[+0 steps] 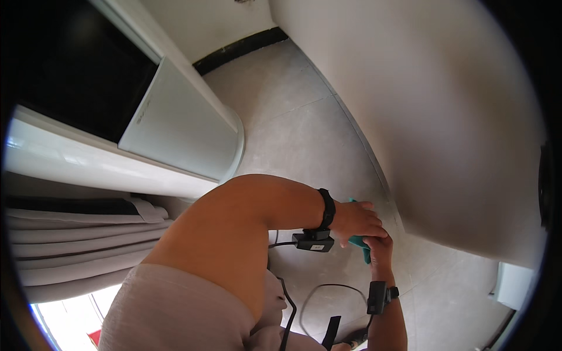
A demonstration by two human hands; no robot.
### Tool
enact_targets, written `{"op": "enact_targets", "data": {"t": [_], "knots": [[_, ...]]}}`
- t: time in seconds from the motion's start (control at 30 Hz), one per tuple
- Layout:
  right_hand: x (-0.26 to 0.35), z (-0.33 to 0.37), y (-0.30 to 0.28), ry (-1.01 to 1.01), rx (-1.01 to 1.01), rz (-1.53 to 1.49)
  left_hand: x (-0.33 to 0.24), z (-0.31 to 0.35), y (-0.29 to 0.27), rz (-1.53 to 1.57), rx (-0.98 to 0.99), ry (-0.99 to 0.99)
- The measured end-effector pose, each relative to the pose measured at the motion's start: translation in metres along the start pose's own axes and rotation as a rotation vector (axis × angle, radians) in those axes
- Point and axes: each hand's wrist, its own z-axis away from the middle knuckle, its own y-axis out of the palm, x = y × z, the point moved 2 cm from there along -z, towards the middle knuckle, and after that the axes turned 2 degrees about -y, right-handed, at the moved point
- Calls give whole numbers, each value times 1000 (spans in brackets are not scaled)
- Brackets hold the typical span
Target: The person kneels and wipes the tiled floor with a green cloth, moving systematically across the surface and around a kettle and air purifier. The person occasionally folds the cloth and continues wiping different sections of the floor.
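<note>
A green cloth [359,241] is bunched between my two hands, low over the grey floor and close to the foot of a large pale surface. My left hand [357,220] reaches across from the left and is closed on the cloth, whose edge pokes out above and below it. Coming up from the lower right, my right hand [379,248] grips the cloth's lower part, its fingers touching those of the left. Much of the cloth is hidden by the hands. Each wrist bears a black strap with a small black box.
The pale surface [433,111] rises along the right. At the left stands a white rounded cabinet-like appliance [181,126] with a dark panel. Grey curtain folds [76,245] hang below it. A thin black cable [304,301] loops over the tiled floor [304,134] near my foot.
</note>
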Motion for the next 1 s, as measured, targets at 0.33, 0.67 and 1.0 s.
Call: {"op": "enact_targets", "data": {"t": [0.33,0.67,1.0], "knots": [[95,-8,96,-31,-164,-261,40,25,-43,124,-182,-407],[45,-81,128,62,-3,125,95,156,-83,-497,-706,-480],[-16,-158,101,-537,-8,859,71,236,20,-45,-430,-1060]]}}
